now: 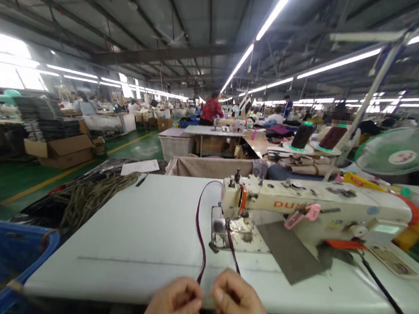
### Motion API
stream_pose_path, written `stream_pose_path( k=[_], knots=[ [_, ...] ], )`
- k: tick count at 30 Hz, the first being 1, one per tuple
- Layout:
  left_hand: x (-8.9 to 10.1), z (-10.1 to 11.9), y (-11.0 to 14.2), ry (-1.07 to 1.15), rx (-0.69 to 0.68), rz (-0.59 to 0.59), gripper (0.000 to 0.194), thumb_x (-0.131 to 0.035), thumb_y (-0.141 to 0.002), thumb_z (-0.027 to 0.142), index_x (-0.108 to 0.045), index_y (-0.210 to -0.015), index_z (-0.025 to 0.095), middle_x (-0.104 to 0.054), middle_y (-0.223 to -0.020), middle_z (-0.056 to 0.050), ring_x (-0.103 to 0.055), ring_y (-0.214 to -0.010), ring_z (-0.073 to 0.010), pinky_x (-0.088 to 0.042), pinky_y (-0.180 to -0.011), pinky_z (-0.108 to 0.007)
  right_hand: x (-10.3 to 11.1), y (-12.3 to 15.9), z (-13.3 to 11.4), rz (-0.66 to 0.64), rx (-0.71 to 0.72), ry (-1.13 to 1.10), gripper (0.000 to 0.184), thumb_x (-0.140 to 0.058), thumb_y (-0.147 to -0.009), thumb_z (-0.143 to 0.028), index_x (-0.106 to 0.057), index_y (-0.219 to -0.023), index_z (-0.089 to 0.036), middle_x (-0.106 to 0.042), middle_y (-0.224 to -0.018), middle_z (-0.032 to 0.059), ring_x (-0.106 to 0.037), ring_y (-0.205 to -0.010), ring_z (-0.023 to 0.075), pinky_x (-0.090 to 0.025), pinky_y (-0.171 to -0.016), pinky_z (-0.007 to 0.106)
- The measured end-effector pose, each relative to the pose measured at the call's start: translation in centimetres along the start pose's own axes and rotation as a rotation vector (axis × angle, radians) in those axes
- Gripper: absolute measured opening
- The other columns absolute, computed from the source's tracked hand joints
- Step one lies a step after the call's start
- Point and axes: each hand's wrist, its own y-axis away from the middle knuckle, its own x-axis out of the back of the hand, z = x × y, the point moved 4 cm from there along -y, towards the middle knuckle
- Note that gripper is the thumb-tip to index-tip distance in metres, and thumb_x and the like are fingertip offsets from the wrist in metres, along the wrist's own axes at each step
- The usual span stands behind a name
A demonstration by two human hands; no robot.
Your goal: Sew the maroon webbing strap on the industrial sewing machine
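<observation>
I view the smooth white table [145, 224], its front edge crossing the lower frame. Center right: sewing machine [323, 201], orange lettering starting "DU". Bottom center: left hand [176, 303] and right hand [238, 303], fingers half-curled, grip unconfirmable. Thin maroon cord [198, 227] runs from machine head to both.

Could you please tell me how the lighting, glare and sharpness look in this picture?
Head view: strip lights and the windows at far left glare white; the green fan looks smeared; straight lines bow and objects stretch toward the edges; the white table carries a soft sheen; the sewing machine is fairly legible, while distant workstations blur; one head is pixelated.
</observation>
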Motion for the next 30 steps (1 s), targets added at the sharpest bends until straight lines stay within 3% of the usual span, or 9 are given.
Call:
stream_pose_path(
  k=[3, 8, 11, 14, 16, 18, 20, 23, 30],
  knots=[
    [0.0, 1.3, 0.3, 0.114, -0.085, 0.075, 0.06, -0.089, -0.078, 0.064, -0.071, -0.111, 0.017, -0.073, -0.094, -0.007, -0.072, -0.082, -0.0207, -0.058, -0.074, -0.031, 0.3, 0.0, -1.1, 0.065, -0.077, -0.115, 0.055, -0.067, -0.093, -0.076, -0.065, -0.085, -0.022, -0.06, -0.072, -0.0009, -0.056, -0.074, 0.017, -0.043, -0.072, 0.03],
    [-0.4, 2.6, 1.0, 0.203, -0.011, 0.072, 0.06, -0.092, -0.078, 0.047, -0.069, -0.126, 0.018, -0.07, -0.113, -0.009, -0.077, -0.095, -0.0244, -0.061, -0.075, -0.029, 1.1, 0.2, -1.9, 0.114, -0.073, -0.119, 0.05, -0.065, -0.097, -0.071, -0.064, -0.084, -0.022, -0.061, -0.075, 0.0001, -0.054, -0.074, 0.0169, -0.044, -0.073, 0.031],
    [-0.8, 2.8, 1.3, 0.204, 0.002, 0.051, 0.056, -0.09, -0.081, 0.041, -0.067, -0.126, 0.017, -0.07, -0.114, -0.01, -0.077, -0.095, -0.0243, -0.061, -0.074, -0.028, 0.9, 0.5, -1.3, 0.11, -0.098, -0.126, 0.042, -0.073, -0.093, -0.063, -0.066, -0.105, -0.023, -0.06, -0.077, -0.0017, -0.054, -0.074, 0.0163, -0.043, -0.071, 0.03],
    [-1.0, 3.0, 1.3, 0.199, -0.022, 0.02, 0.054, -0.088, -0.083, 0.039, -0.066, -0.127, 0.017, -0.07, -0.117, -0.01, -0.077, -0.092, -0.0221, -0.061, -0.074, -0.027, 0.1, 0.7, -0.6, -0.002, -0.169, -0.113, 0.058, -0.079, -0.089, -0.055, -0.059, -0.135, -0.026, -0.063, -0.082, -0.0021, -0.056, -0.073, 0.016, -0.044, -0.069, 0.03],
    [-1.0, 3.1, 1.4, 0.189, -0.026, -0.013, 0.054, -0.086, -0.086, 0.038, -0.065, -0.13, 0.017, -0.072, -0.112, -0.009, -0.076, -0.083, -0.0185, -0.061, -0.073, -0.026, -0.7, 0.8, -0.4, -0.11, -0.196, -0.131, 0.066, -0.08, -0.088, -0.055, -0.055, -0.143, -0.026, -0.068, -0.094, 0.0011, -0.059, -0.074, 0.0161, -0.047, -0.07, 0.031],
    [-0.9, 3.2, 1.4, 0.17, -0.013, -0.03, 0.054, -0.084, -0.087, 0.037, -0.063, -0.133, 0.017, -0.073, -0.109, -0.009, -0.073, -0.073, -0.0145, -0.059, -0.07, -0.025, -1.3, 0.9, -0.2, -0.232, -0.234, -0.161, 0.06, -0.077, -0.089, -0.059, -0.062, -0.135, -0.023, -0.07, -0.095, 0.003, -0.061, -0.073, 0.0162, -0.048, -0.07, 0.032],
    [-0.7, 3.2, 1.6, 0.156, -0.006, -0.021, 0.054, -0.084, -0.087, 0.035, -0.063, -0.134, 0.018, -0.072, -0.117, -0.01, -0.071, -0.069, -0.0117, -0.058, -0.066, -0.024, -1.5, 0.9, 0.0, -0.315, -0.274, -0.137, 0.047, -0.073, -0.091, -0.063, -0.072, -0.111, -0.02, -0.066, -0.083, 0.0014, -0.057, -0.07, 0.015, -0.044, -0.066, 0.029],
    [-0.7, 3.1, 1.7, 0.181, 0.009, -0.057, 0.058, -0.083, -0.086, 0.03, -0.061, -0.138, 0.019, -0.07, -0.125, -0.011, -0.074, -0.077, -0.0137, -0.059, -0.071, -0.024, -0.9, 0.7, 0.2, -0.318, -0.285, -0.086, 0.043, -0.07, -0.093, -0.061, -0.073, -0.084, -0.019, -0.058, -0.072, -0.0005, -0.047, -0.068, 0.0131, -0.034, -0.061, 0.027],
    [-0.9, 2.1, 1.8, 0.131, 0.061, -0.107, 0.074, -0.078, -0.081, 0.017, -0.054, -0.151, 0.021, -0.065, -0.142, -0.017, -0.079, -0.09, -0.0195, -0.06, -0.073, -0.026, -0.3, 0.7, 0.4, -0.348, -0.39, -0.338, 0.026, -0.072, -0.083, -0.043, -0.073, -0.08, -0.017, -0.048, -0.058, -0.005, -0.029, -0.054, 0.0083, -0.018, -0.053, 0.026]
  ],
)
